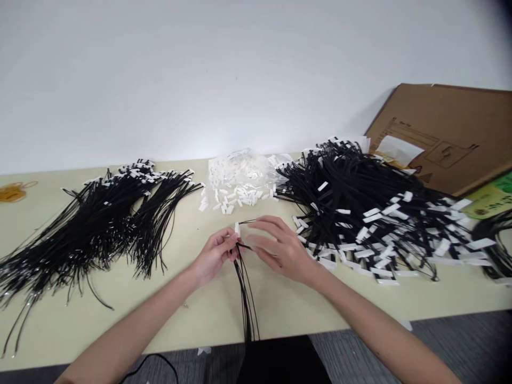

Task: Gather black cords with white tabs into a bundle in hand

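Frame centre: our left hand [216, 252] pinched white connector [237, 229], likely steadying it; right hand [286, 249], fingers parted, neared black wires [245, 298]; blurred, couldn't tell if gripping.

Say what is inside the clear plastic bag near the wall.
Through the clear plastic bag, a heap of small white plastic pieces shows. The upper ones cover whatever lies deeper, so the bottom cannot be seen.

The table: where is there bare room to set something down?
Bare patches of table lie between the held wires, right forearm and front edge, and between the left wire pile and left forearm. Crowded: under the right wire pile and, middle back, under the bag and white pieces.
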{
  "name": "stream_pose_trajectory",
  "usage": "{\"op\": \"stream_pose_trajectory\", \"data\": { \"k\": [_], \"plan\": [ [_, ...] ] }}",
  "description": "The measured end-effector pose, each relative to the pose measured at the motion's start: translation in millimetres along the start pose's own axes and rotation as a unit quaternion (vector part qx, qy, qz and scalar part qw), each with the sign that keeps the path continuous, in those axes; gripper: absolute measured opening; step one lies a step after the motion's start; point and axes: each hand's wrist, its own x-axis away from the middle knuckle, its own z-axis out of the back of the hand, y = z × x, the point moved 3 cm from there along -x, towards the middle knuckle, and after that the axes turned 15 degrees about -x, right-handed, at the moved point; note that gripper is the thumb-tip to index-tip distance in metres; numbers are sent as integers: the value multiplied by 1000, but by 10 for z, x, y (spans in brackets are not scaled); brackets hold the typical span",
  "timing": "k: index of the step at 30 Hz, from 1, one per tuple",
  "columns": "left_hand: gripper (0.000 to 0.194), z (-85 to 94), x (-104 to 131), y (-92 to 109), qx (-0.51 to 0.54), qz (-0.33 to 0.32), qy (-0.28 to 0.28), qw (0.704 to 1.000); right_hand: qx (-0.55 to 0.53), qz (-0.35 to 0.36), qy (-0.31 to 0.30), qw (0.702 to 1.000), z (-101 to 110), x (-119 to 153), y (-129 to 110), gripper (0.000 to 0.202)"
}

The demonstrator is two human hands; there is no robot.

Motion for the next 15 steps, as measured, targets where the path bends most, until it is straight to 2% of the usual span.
{"op": "stream_pose_trajectory", "data": {
  "k": [3, 5, 15],
  "plan": [
    [20, 22, -6, 11, 19, -1, 18, 1000, 12, 67, -44, 997, -75, 12, -90, 23],
    [19, 20, -4, 4, 24, 7, 22, 999, 26, 87, -59, 994, -125, 19, -110, 22],
    [19, -15, -1, -42, 17, 19, 14, 1000, 90, 160, -43, 982, -202, 56, -59, 12]
  ]
}}
